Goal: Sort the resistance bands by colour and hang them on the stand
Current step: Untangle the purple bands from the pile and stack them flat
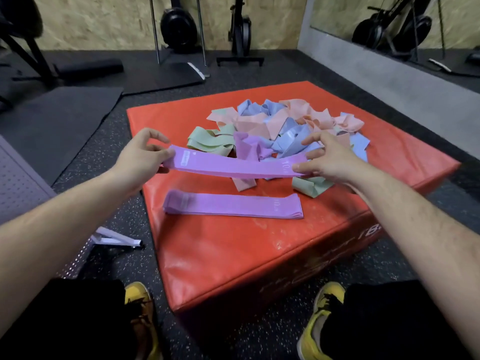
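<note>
A purple resistance band [233, 165] is stretched flat between both hands above a red padded box [233, 255]. My left hand [141, 158] pinches its left end, and my right hand [330, 158] pinches its right end. Below it, a flat stack of purple bands [233, 206] lies on the box. Behind the hands sits a jumbled pile of bands [280, 128] in blue, peach, green and purple.
A white stand foot [117, 239] and a perforated grey panel [20, 183] lie on the floor at the left. Black mats [59, 118] and gym machines [241, 29] stand behind. My yellow shoes [322, 315] rest by the box's near edge.
</note>
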`<act>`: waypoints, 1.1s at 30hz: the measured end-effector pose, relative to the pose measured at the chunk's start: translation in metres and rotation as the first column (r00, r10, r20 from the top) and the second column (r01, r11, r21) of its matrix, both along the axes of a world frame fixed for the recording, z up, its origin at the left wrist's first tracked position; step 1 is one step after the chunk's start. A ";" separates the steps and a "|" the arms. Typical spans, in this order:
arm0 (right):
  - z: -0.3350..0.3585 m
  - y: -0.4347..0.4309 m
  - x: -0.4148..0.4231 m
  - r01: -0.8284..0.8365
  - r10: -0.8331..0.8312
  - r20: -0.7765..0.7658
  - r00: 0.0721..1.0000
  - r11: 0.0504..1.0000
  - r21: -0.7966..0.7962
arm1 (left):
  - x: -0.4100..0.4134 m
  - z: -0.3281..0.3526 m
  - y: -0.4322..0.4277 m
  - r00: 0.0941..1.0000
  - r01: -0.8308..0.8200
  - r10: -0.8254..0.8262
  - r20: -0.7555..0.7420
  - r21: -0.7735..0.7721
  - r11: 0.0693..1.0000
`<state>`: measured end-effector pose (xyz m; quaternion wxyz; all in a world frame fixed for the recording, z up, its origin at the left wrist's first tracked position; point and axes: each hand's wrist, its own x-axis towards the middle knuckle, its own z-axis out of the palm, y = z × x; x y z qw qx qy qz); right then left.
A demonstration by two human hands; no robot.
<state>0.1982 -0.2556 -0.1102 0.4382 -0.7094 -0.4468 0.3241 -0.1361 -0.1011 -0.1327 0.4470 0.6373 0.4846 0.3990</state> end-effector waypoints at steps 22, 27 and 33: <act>-0.047 -0.018 -0.020 -0.050 0.227 0.475 0.850 0.933 -0.356 | -0.020 -0.055 -0.031 0.764 0.207 -0.035 -0.645 0.194 0.959; -0.049 -0.016 -0.022 -0.020 0.255 0.533 0.806 0.913 -0.407 | -0.023 -0.064 -0.035 0.734 0.320 -0.036 -0.678 0.299 0.899; -0.043 -0.012 -0.022 -0.032 0.296 0.576 0.762 0.905 -0.424 | -0.018 -0.061 -0.034 0.687 0.351 -0.014 -0.727 0.315 0.882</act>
